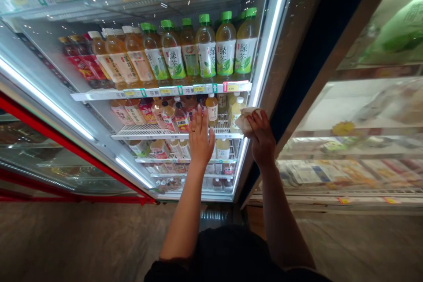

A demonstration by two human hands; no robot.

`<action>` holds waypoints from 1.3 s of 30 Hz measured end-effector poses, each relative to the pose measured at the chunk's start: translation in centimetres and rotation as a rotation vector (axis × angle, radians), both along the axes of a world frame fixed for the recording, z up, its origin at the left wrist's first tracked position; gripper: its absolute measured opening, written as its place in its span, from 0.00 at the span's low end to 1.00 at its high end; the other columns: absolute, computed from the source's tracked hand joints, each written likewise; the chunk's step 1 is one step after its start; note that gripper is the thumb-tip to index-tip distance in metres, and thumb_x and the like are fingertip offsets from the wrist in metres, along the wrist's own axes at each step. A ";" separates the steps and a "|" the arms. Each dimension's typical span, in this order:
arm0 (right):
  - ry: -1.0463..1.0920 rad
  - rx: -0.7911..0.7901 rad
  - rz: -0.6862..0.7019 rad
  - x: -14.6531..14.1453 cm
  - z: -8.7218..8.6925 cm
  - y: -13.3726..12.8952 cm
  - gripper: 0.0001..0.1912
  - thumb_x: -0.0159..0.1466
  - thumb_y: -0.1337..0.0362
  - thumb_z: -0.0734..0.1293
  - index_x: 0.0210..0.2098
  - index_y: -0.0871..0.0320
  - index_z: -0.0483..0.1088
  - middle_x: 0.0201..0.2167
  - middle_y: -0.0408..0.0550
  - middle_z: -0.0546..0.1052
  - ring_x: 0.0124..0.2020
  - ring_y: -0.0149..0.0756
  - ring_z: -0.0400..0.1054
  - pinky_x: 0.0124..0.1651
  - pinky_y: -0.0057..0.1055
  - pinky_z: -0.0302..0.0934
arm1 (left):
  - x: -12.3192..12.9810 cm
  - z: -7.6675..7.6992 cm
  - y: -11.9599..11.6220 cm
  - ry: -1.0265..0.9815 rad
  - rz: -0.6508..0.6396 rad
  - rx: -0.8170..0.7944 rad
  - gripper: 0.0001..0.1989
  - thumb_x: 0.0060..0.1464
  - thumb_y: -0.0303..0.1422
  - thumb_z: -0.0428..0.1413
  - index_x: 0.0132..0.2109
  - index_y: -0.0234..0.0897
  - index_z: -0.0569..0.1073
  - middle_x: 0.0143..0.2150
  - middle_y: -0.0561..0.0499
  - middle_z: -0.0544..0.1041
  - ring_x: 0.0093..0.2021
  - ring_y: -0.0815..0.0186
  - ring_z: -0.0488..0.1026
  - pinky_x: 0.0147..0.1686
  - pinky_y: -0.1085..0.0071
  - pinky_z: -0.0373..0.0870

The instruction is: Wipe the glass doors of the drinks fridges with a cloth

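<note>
A lit drinks cooler [161, 93] with several shelves of bottles fills the middle. My left hand [200, 139] is raised flat before the lower shelves, fingers stretched and holding nothing; whether it touches the glass I cannot tell. To its right, my right hand [262, 141] has its fingers pressed on a crumpled pale cloth [248, 122] at the cooler's right edge, beside the bright light strip [269, 39]. Green-capped tea bottles [225, 48] stand upright on the shelf above both hands.
A red-framed cooler [82, 154] stands on the left. Another display case [350, 132] with packaged goods is on the right, past a dark post [317, 31]. The brown floor [66, 238] shows below.
</note>
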State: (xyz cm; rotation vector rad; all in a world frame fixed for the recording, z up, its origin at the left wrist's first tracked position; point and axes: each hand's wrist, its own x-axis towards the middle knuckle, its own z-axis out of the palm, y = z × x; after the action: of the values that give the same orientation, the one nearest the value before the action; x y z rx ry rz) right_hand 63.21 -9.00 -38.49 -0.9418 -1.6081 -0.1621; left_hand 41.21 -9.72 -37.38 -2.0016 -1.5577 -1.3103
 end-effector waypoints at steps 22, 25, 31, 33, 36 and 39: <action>-0.005 -0.042 0.012 -4.5 -0.3 -0.8 0.27 0.80 0.68 0.55 0.72 0.46 0.70 0.71 0.46 0.75 0.79 0.44 0.57 0.80 0.55 0.57 | -3.2 -3.0 -0.3 0.087 -0.013 0.023 0.43 0.72 0.27 0.50 0.83 0.48 0.37 0.84 0.47 0.50 0.83 0.55 0.48 0.82 0.45 0.44; -0.005 -0.047 0.029 -4.5 -0.8 -0.9 0.26 0.80 0.67 0.55 0.71 0.47 0.72 0.69 0.46 0.77 0.79 0.44 0.58 0.80 0.55 0.58 | -4.5 -3.2 -0.2 0.076 0.042 0.033 0.42 0.72 0.27 0.51 0.83 0.47 0.41 0.84 0.47 0.50 0.84 0.56 0.44 0.82 0.47 0.42; 0.065 -0.001 -0.093 -2.7 -1.1 -0.3 0.25 0.79 0.65 0.56 0.70 0.45 0.73 0.70 0.45 0.76 0.79 0.46 0.58 0.80 0.58 0.57 | -6.5 -3.3 0.4 0.036 0.106 0.051 0.39 0.72 0.30 0.50 0.83 0.44 0.44 0.84 0.47 0.51 0.84 0.59 0.43 0.83 0.50 0.43; 0.040 -0.019 -0.083 -3.1 -0.8 -0.3 0.27 0.79 0.67 0.55 0.72 0.45 0.70 0.72 0.45 0.73 0.80 0.46 0.56 0.80 0.58 0.57 | -6.9 -3.7 0.5 0.030 0.117 0.051 0.38 0.73 0.31 0.49 0.83 0.43 0.45 0.83 0.46 0.52 0.84 0.60 0.42 0.82 0.50 0.42; 0.007 -0.048 -0.028 -4.4 -0.5 -0.5 0.28 0.79 0.68 0.54 0.73 0.45 0.69 0.73 0.45 0.72 0.81 0.46 0.53 0.81 0.57 0.56 | -7.4 -4.2 0.8 0.044 0.132 0.026 0.36 0.74 0.33 0.48 0.83 0.41 0.47 0.83 0.44 0.53 0.84 0.59 0.43 0.82 0.49 0.42; -0.020 -0.053 0.007 -5.0 -0.8 -0.7 0.28 0.79 0.68 0.54 0.72 0.46 0.70 0.72 0.46 0.74 0.80 0.44 0.55 0.81 0.56 0.56 | -7.5 -4.6 1.2 0.065 0.134 -0.008 0.34 0.75 0.35 0.48 0.82 0.39 0.50 0.83 0.42 0.54 0.84 0.58 0.44 0.82 0.49 0.40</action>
State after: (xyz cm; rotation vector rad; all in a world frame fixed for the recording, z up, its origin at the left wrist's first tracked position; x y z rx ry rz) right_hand 58.23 -9.71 -39.28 -0.9780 -1.6402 -0.1254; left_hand 33.68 -8.51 -42.01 -1.8888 -1.6388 -1.1778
